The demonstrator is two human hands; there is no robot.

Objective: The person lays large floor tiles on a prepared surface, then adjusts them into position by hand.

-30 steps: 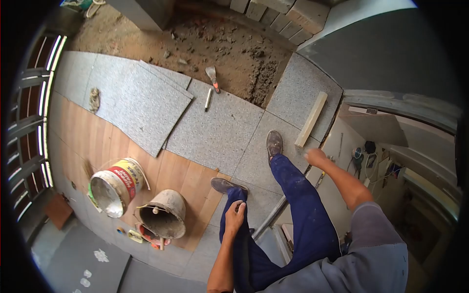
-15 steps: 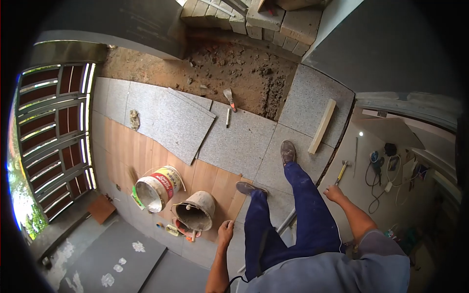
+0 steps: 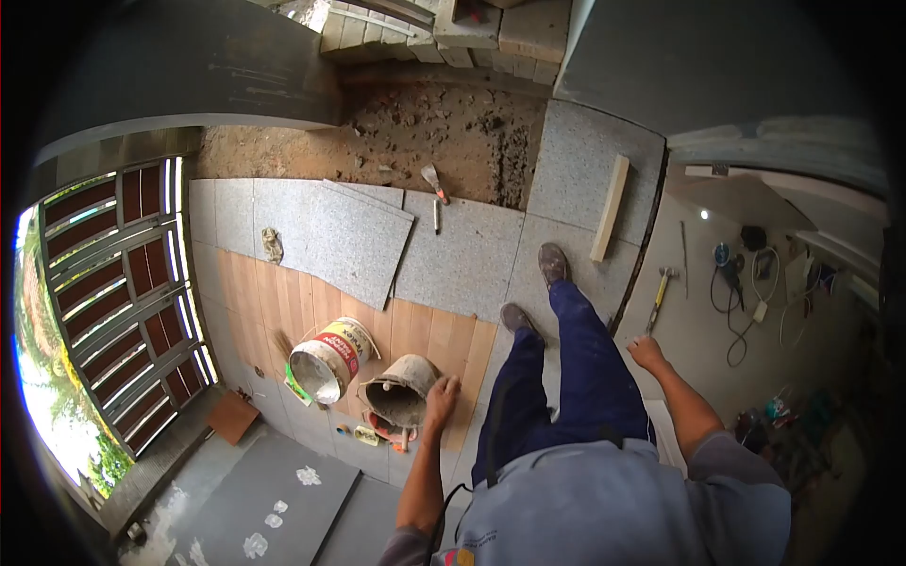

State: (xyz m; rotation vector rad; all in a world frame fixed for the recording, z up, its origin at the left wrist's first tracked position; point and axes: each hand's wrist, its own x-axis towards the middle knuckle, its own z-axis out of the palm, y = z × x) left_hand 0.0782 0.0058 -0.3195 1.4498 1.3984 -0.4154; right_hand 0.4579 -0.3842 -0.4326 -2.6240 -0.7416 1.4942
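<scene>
My left hand (image 3: 442, 403), loosely closed with nothing showing in it, overlaps the right side of a cement-stained bucket (image 3: 415, 379) in this view. Beside that bucket stands a paint bucket (image 3: 337, 351) with a red and yellow label. My right hand (image 3: 648, 353), fingers curled in, hangs by my right thigh. Just above it in the view, a hammer (image 3: 660, 300) with a yellow handle lies on the floor beyond the doorway. My shoes rest on grey speckled tiles (image 3: 543, 307).
A wooden batten (image 3: 611, 209) lies on the tiles to the right. Ahead are a scraper (image 3: 435, 183), a marker-like stick (image 3: 437, 217) and bare soil (image 3: 425, 132). Loose tiles (image 3: 349, 245) overlap at left. Cables and tools (image 3: 736, 283) lie inside the doorway; a slatted gate (image 3: 118, 292) stands left.
My left foot has stepped forward and right, close to the other. My left hand now overlaps the cement bucket. The view has shifted, and more of the hammer handle shows past my right hand.
</scene>
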